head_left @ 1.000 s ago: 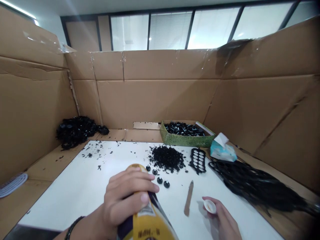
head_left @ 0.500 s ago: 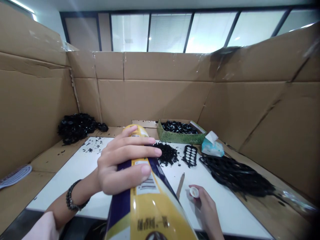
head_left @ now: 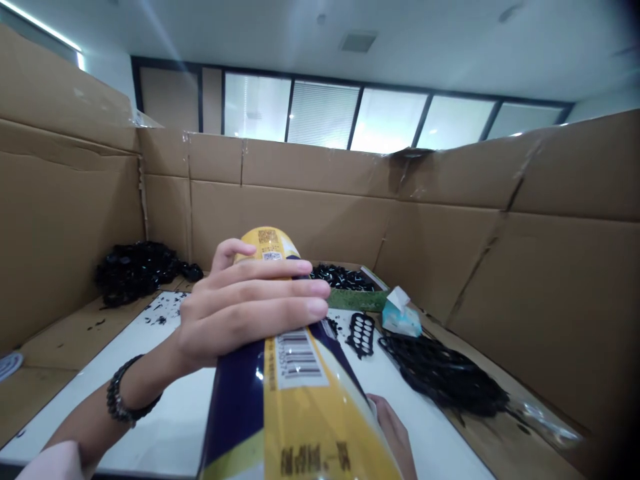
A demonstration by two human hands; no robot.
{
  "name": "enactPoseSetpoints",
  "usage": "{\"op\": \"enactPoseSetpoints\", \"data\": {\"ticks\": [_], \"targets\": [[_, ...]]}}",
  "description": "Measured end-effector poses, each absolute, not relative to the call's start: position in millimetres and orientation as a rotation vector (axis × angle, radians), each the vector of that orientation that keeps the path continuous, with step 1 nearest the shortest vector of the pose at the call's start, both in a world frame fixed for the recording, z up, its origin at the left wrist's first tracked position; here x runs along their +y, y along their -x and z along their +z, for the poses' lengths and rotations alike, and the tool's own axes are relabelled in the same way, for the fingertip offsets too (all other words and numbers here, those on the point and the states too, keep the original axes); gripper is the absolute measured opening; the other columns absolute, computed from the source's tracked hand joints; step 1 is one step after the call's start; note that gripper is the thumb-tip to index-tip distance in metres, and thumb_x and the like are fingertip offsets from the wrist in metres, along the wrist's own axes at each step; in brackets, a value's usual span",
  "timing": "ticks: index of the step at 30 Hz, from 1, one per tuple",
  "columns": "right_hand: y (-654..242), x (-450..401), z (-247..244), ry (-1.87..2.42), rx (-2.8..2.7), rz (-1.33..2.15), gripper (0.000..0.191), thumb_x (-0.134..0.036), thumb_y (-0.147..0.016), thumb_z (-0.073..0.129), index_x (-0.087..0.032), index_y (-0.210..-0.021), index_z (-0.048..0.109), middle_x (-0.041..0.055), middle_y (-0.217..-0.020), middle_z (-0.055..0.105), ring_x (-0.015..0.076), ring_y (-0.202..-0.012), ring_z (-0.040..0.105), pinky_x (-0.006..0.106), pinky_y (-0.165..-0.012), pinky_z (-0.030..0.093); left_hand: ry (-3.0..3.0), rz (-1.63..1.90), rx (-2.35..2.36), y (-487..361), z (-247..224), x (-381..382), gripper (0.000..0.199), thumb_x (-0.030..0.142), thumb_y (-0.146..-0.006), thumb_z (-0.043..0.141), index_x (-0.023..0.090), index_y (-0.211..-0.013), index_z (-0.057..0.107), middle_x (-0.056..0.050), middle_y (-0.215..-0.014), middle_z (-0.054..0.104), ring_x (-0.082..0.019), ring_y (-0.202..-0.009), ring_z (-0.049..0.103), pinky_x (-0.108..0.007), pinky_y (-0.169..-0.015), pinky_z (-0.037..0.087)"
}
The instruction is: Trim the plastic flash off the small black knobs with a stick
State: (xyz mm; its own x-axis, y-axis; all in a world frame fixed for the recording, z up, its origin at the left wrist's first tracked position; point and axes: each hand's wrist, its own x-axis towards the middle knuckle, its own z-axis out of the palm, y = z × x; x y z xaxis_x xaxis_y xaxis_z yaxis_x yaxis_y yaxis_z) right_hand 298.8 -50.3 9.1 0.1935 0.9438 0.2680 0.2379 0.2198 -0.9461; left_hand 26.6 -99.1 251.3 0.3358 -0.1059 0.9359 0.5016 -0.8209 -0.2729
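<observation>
A large yellow and dark purple bottle (head_left: 320,427) rises tilted in front of me, its printed label and barcode facing up. My left hand (head_left: 250,310) is wrapped over its upper part, fingers across the label. The bottle's near end runs out of view at the bottom. Partly hidden behind the bottle, my right hand (head_left: 393,430) is low over the white board (head_left: 170,407). A sliver of a white bottle cap (head_left: 372,404) shows at its fingers; most of the cap is covered.
Cardboard walls surround the table. A green box (head_left: 357,300) of small black pieces stands at the back, near a tissue pack (head_left: 401,317). A perforated black strip (head_left: 361,335) and black bundle (head_left: 445,377) lie right; a black heap (head_left: 140,270) sits left.
My view has tilted up, showing more ceiling. The bottle's far end has risen, with my left hand still around it. The bottle now covers much of my right hand and its cap.
</observation>
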Motion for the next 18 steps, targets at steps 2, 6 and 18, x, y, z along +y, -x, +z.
{"op": "enactPoseSetpoints", "data": {"ticks": [2, 6, 18], "targets": [[-299.3, -51.6, 11.1, 1.312, -1.258, 0.786, 0.034, -0.054, -0.079, 0.046, -0.024, -0.077, 0.063, 0.0026, -0.075, 0.063, 0.0237, -0.069, 0.061, 0.031, -0.061, 0.051, 2.09, -1.496, -0.369, -26.0, 252.1, -101.9, 0.021, 0.016, -0.085, 0.052, 0.029, -0.101, 0.059, 0.005, -0.1, 0.071, -0.015, -0.094, 0.066, -0.036, -0.092, 0.043], [-301.7, -49.0, 9.6, 1.309, -1.238, 0.771, 0.04, -0.059, -0.076, 0.044, -0.024, -0.075, 0.062, 0.0053, -0.073, 0.062, 0.0268, -0.07, 0.062, 0.034, -0.059, 0.051, 2.081, -1.494, -0.368, -25.2, 250.9, -103.9, 0.02, 0.019, -0.088, 0.048, 0.029, -0.101, 0.06, 0.004, -0.1, 0.071, -0.015, -0.094, 0.066, -0.035, -0.093, 0.043], [-302.8, -48.3, 8.2, 1.367, -1.261, 0.768, 0.035, -0.057, -0.076, 0.045, -0.027, -0.078, 0.062, 0.0062, -0.08, 0.064, 0.0287, -0.079, 0.063, 0.034, -0.065, 0.051, 2.135, -1.479, -0.457, -24.2, 254.0, -106.8, 0.017, 0.025, -0.088, 0.048, 0.031, -0.099, 0.06, 0.004, -0.101, 0.071, -0.016, -0.098, 0.064, -0.037, -0.095, 0.04]]}}
